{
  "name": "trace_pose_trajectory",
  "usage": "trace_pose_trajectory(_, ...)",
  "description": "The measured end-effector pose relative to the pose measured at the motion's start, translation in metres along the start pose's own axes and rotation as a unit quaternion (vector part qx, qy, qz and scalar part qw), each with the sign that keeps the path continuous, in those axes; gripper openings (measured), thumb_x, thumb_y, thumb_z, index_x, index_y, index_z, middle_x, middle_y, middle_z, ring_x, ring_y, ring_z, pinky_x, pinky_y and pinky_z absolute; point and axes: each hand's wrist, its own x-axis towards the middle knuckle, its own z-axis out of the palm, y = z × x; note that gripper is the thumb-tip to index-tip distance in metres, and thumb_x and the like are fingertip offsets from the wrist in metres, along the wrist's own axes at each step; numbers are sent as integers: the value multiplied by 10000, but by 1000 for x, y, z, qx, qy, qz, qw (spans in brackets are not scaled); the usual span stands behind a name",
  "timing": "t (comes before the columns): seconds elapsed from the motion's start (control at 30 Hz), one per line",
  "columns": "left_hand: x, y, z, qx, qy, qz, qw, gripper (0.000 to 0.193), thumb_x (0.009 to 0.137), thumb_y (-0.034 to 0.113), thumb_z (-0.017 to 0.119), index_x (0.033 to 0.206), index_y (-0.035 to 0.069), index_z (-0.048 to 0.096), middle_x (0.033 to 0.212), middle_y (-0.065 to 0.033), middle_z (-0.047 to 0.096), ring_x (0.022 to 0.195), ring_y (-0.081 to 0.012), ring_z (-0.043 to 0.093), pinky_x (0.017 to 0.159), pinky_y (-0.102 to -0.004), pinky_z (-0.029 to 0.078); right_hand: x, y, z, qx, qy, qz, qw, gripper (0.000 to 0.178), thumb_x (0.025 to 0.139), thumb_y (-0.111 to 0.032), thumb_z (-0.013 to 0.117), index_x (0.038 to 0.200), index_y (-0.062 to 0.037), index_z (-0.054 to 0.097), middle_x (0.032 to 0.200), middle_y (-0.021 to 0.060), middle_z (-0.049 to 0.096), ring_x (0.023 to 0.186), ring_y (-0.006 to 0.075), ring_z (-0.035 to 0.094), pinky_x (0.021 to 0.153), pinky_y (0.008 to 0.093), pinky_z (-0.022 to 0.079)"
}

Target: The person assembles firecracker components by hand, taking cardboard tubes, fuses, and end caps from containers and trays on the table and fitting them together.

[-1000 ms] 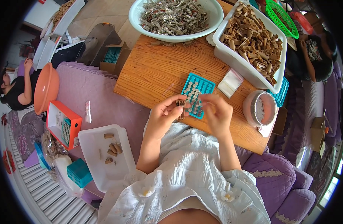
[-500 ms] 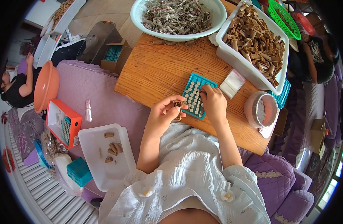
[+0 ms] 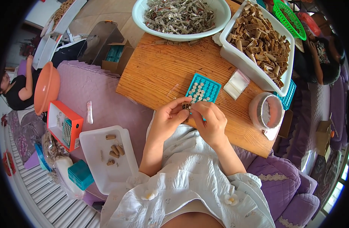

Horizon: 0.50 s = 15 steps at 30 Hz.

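Observation:
My left hand [image 3: 170, 118] is closed round a small brown hollow casing [image 3: 186, 106], held upright with its open side toward me. My right hand [image 3: 209, 121] meets it there, thumb and forefinger pinched on what looks like a small silvery disc [image 3: 190, 107] at the casing's edge; the fingers partly hide it. Just beyond both hands lies a teal tray with round pockets [image 3: 213, 89]. Silvery discs like button cells [image 3: 197, 90] fill many of its left pockets, and my fingers cover its near edge.
On the wooden table [image 3: 155, 68] stand a pale basin of clear-wrapped wired parts [image 3: 178, 19], a white bin of brown casings [image 3: 258, 45], clear plastic bags [image 3: 236, 84] and a round tub [image 3: 265, 111]. At my left is a white tray [image 3: 102, 167] holding several brown casings.
My right hand has moved left and nearer, from the teal tray to the brown casing. The left hand has shifted slightly right with the casing.

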Motion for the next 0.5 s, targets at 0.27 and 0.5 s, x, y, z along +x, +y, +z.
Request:
trace_pose_trajectory(0.27,4,-12,-10,17,13,-18,1000,272,817,-14,483,1087,-49,490,853,-38,569,762,-48,531,679,-174,448,2,3,0,4,-80,-10,997,210,671,66,613,853,-29,569,787,71,598,657,210,589,584,282,479)
trace_pose_trajectory(0.5,4,-5,-4,21,22,-17,999,251,814,11,482,1057,-51,495,895,-88,583,826,-104,561,715,-237,491,-5,49,-12,-33,-29,213,976,143,743,11,577,883,-14,570,803,99,615,697,204,605,610,278,482)
